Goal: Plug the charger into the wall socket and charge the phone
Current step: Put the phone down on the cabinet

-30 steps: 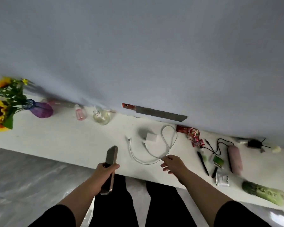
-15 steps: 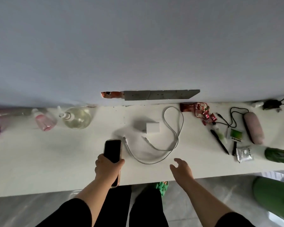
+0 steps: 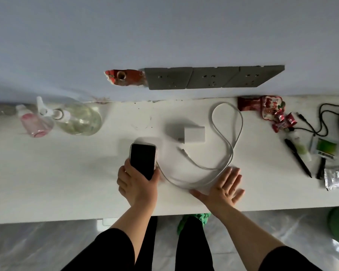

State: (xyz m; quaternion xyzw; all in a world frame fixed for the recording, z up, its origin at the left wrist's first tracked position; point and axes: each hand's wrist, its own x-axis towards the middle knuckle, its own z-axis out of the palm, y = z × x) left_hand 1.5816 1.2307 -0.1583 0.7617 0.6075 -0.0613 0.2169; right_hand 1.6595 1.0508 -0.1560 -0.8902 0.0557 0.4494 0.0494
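My left hand (image 3: 138, 184) grips a black-screened phone (image 3: 142, 160) by its lower end, screen up, just above the white shelf (image 3: 67, 173). A white charger block (image 3: 194, 134) lies on the shelf to the phone's right. Its white cable (image 3: 226, 141) loops across the shelf, one end passing beside the phone. My right hand (image 3: 222, 189) hovers open, fingers spread, over the near part of the cable loop. A row of grey wall sockets (image 3: 209, 77) sits on the wall above the shelf.
A clear spray bottle (image 3: 76, 119) and a small pink bottle (image 3: 34, 123) lie at the left. Red snack wrappers (image 3: 270, 110), a black cable (image 3: 325, 122), pens (image 3: 297, 157) and small packets (image 3: 336, 178) crowd the right. A red-edged hole (image 3: 123, 77) gapes left of the sockets.
The view has come closer to the shelf. My left hand turned the phone screen up and carried it forward over the shelf. My right hand opened flat above the cable.
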